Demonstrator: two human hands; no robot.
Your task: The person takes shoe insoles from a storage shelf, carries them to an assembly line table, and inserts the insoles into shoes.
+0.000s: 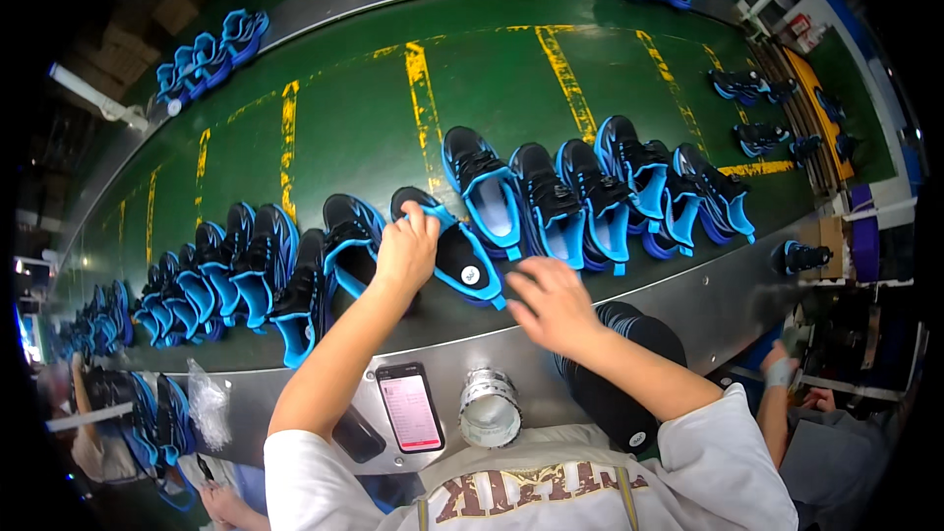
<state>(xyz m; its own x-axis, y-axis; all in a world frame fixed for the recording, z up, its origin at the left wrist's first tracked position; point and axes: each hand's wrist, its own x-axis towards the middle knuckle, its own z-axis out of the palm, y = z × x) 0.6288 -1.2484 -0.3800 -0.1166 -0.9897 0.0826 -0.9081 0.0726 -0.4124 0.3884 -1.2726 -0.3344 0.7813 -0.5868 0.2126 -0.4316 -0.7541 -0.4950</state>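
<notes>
Lying beyond the phone (411, 408), the black-and-blue shoe (458, 258) ran diagonally, toe pointing leftward and away from the phone, heel nearer it and rightward, while the left hand (406, 248) gripped the shoe's upper and the right hand (557, 305) hung open just beside the heel.

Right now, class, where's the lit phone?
In the head view, the lit phone lies low, left of centre, on the metal ledge beside the round container.
</notes>
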